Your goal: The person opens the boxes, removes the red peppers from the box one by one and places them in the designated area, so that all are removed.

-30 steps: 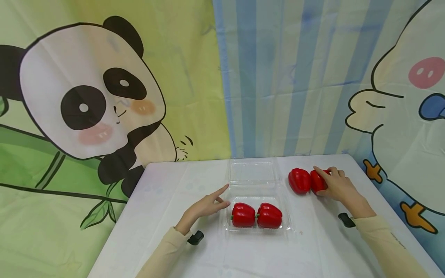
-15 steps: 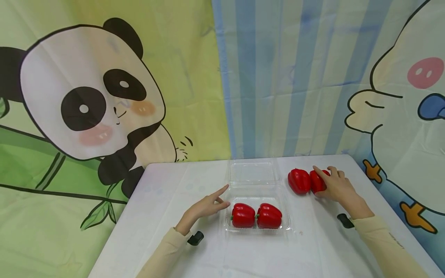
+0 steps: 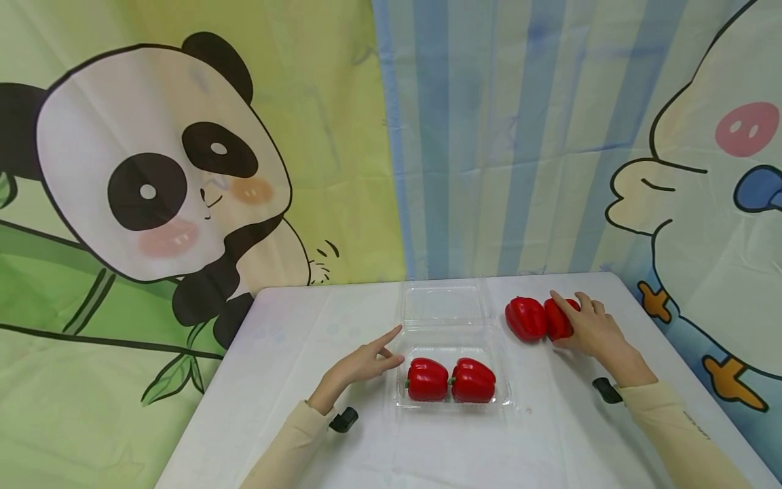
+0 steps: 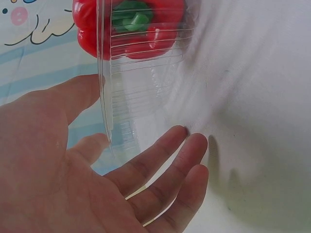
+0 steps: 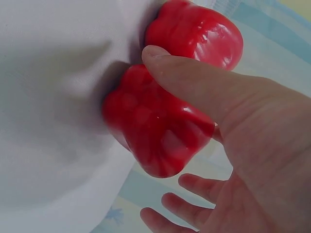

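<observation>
At the table's right my right hand (image 3: 592,333) spans a red bell pepper (image 3: 558,320), thumb along one side and a finger on the far side; its other fingers stand off it in the right wrist view. A second red bell pepper (image 3: 526,319) lies right beside it to the left. My left hand (image 3: 360,363) is at the left edge of a clear plastic clamshell box (image 3: 507,394), with thumb and fingers extended and fingertips at the rim. Inside the box lie two red bell peppers, the left one (image 3: 427,379) and the right one (image 3: 473,380), green stems pointing left.
The box's clear lid (image 3: 444,303) lies folded back toward the table's far edge. A white cloth covers the table (image 3: 293,360). Behind it hang a printed panda curtain (image 3: 146,163) and a striped blue curtain (image 3: 476,149).
</observation>
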The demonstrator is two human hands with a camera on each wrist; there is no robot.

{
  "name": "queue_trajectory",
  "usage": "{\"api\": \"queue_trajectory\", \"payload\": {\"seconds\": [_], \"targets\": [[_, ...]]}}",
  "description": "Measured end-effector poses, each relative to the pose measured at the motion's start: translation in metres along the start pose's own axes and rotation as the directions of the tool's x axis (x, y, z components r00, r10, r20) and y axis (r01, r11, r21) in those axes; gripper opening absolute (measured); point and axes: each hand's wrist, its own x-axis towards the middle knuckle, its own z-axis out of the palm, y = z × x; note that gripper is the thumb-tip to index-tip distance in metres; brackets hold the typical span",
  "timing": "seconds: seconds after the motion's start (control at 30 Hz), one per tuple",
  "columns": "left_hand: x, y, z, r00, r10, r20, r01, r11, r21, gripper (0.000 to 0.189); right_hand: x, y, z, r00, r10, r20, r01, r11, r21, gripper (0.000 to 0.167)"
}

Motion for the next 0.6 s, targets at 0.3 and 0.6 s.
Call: {"api": "queue_trajectory", "payload": {"seconds": [0.3, 0.6], "targets": [[0.0001, 0.0005, 0.0002, 1.0, -0.008, -0.003, 0.008, 1.0, 0.002, 0.075, 0.0001, 0.0008, 0.0006, 1.0, -0.004, 0.001, 0.004, 1.0, 0.003, 0.109], [-0.0007, 0.0014, -0.0005, 1.0, -0.001, -0.006, 0.001, 1.0, 0.011, 0.075, -0.001, -0.0029, -0.0035, 1.0, -0.007, 0.0, 0.007, 1.0, 0.016, 0.108]]}}
